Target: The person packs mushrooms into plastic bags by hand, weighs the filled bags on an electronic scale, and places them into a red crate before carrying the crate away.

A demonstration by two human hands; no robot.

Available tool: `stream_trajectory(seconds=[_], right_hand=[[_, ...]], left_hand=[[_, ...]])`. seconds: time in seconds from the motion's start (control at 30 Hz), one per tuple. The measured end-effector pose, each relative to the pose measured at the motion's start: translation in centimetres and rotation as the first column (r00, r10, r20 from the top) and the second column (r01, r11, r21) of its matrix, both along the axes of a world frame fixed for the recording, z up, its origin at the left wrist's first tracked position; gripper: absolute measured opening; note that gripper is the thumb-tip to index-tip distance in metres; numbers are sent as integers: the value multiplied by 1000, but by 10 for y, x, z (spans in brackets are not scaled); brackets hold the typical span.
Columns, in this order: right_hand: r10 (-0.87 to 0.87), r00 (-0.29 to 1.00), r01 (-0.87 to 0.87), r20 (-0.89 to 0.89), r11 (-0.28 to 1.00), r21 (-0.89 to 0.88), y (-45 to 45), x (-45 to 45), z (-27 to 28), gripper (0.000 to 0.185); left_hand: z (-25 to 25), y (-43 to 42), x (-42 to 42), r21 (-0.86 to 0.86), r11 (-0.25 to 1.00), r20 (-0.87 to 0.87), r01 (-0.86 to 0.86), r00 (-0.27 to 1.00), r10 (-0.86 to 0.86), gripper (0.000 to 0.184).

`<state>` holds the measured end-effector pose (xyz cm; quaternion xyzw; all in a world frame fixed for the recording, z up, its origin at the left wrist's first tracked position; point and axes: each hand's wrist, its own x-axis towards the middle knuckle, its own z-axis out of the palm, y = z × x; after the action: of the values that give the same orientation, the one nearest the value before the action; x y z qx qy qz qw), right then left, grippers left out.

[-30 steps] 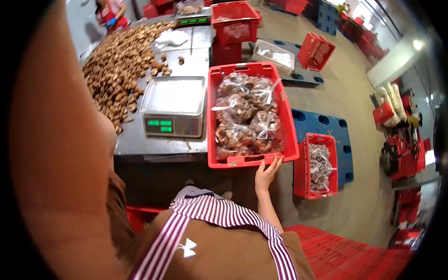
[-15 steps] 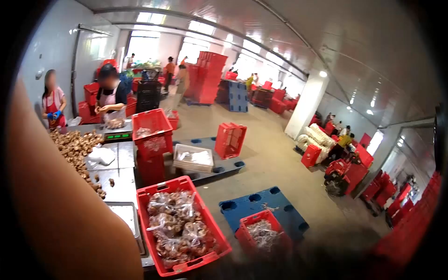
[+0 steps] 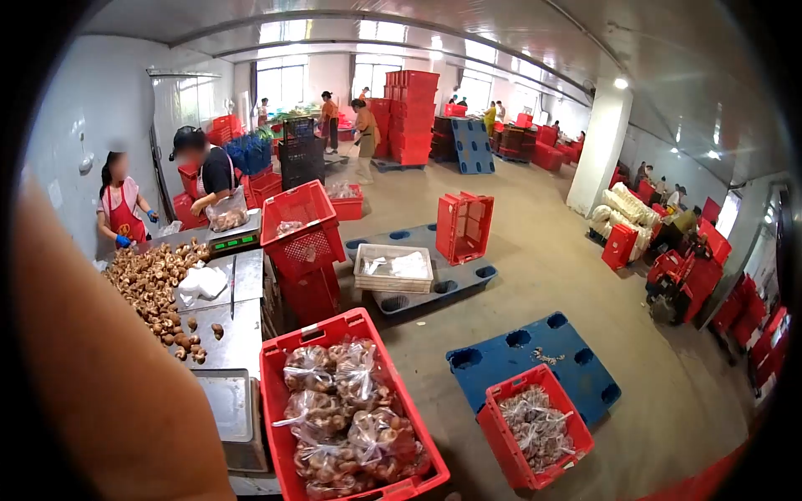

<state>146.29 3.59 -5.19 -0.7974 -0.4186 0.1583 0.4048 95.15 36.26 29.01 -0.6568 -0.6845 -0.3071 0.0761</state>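
A large red crate (image 3: 269, 392) holds several clear bags of brown mushrooms (image 3: 380, 434) at the bottom centre. My raised left arm fills the left side, but the hand itself is outside the view. My right hand does not show either. Left of the crate, a scale (image 3: 227, 405) with a metal pan lies on the metal table (image 3: 238, 334), partly covered by my arm. Loose mushrooms (image 3: 154, 280) are heaped farther up the table, beside a white plastic bag (image 3: 202, 284).
Two people stand beyond the table, one near a second scale (image 3: 236, 242). A red crate of bags (image 3: 494, 434) overlaps a blue pallet (image 3: 476, 351). Behind are stacked red crates (image 3: 301, 242), white trays (image 3: 393, 284) on a dark pallet (image 3: 468, 280), and a pillar (image 3: 600, 150).
My view has tilted up from the table to the room. My right hand, earlier on the near rim of the large crate, has gone out of view.
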Motion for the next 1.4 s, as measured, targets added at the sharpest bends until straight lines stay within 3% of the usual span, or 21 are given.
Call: stream_trajectory(seconds=[0.17, 0.2, 0.23, 0.33, 0.37, 0.4, 0.5, 0.57, 0.67, 0.73, 0.77, 0.83, 0.87, 0.93, 1.03, 1.07, 1.1, 1.13, 1.17, 1.2, 1.4], right_hand=[[-9, 1000, 9, 5, 1000, -6, -3, 83, -17, 45], [-5, 1000, 6, 7, 995, -95, 0, 108, -27, 43], [-81, 995, 73, -64, 990, -123, 6, 123, -19, 42], [-81, 996, 84, 32, 986, -143, 14, 183, -12, 42], [-118, 990, 109, -78, 988, -109, 13, 205, -32, 41], [-162, 970, 137, -180, 980, -147, 25, 212, -1, 40], [-67, 997, 70, 32, 993, -92, 31, 272, -19, 37], [-47, 999, 48, 13, 991, -128, 54, 293, 14, 35], [-74, 997, 72, -17, 990, -118, 83, 325, 13, 32], [-87, 996, 85, -4, 989, -121, 101, 339, -5, 29], [-40, 999, 38, -18, 993, -111, 116, 338, -4, 27], [73, 997, -75, -35, 995, -66, 142, 336, -15, 24], [120, 993, -119, 8, 989, -84, 156, 333, -15, 23], [164, 979, -175, -124, 981, -82, 182, 329, -47, 25], [264, 937, -297, -229, 947, -126, 225, 312, -38, 22], [323, 942, -332, -86, 935, -125, 239, 303, -17, 22], [346, 902, -382, -257, 919, -103, 250, 296, -16, 24], [352, 920, -383, -173, 900, -209, 261, 288, -22, 26], [396, 873, -450, -285, 879, -158, 272, 282, -12, 29], [418, 873, -481, -251, 824, -300, 287, 278, 0, 29], [493, 822, -561, -284, 784, -263, 336, 255, 10, 26]], left_hand=[[85, -14, 107, 226, 939, -158, 258, 961, -226, 71], [107, -18, 140, 265, 900, -202, 346, 933, -299, 72], [125, -22, 177, 297, 850, -243, 435, 895, -374, 72], [170, -38, 286, 378, 626, -346, 682, 732, -587, 74], [184, -37, 320, 399, 528, -387, 750, 660, -644, 74], [192, -36, 351, 409, 436, -430, 801, 591, -683, 75], [195, -22, 410, 437, 318, -433, 842, 506, -746, 77], [170, -9, 429, 442, 380, -320, 813, 538, -780, 78], [85, 11, 420, 405, 669, 32, 623, 722, -691, 61], [17, 15, 371, 211, 907, 132, 363, 909, -395, 58], [-21, 12, 338, 152, 957, 167, 246, 948, -270, 56], [-81, -19, 289, 49, 994, 598, 100, 794, -110, 54], [-133, -34, 244, 80, 996, 617, -26, 787, -29, 54], [-189, -86, 185, -60, 922, 236, -383, 892, 386, 57], [-262, -160, 127, -28, 814, 93, -580, 809, 580, 63], [-262, -175, 137, -40, 766, 59, -642, 763, 643, 66], [-263, -180, 148, -44, 745, 189, -666, 726, 661, 67], [-267, -163, 167, -39, 750, 264, -660, 717, 645, 67], [-268, -143, 192, -34, 769, 324, -638, 721, 613, 68], [-268, -121, 222, -39, 797, 380, -603, 729, 570, 68], [-291, -5, 382, -340, 931, 607, -133, 726, 325, 72]])
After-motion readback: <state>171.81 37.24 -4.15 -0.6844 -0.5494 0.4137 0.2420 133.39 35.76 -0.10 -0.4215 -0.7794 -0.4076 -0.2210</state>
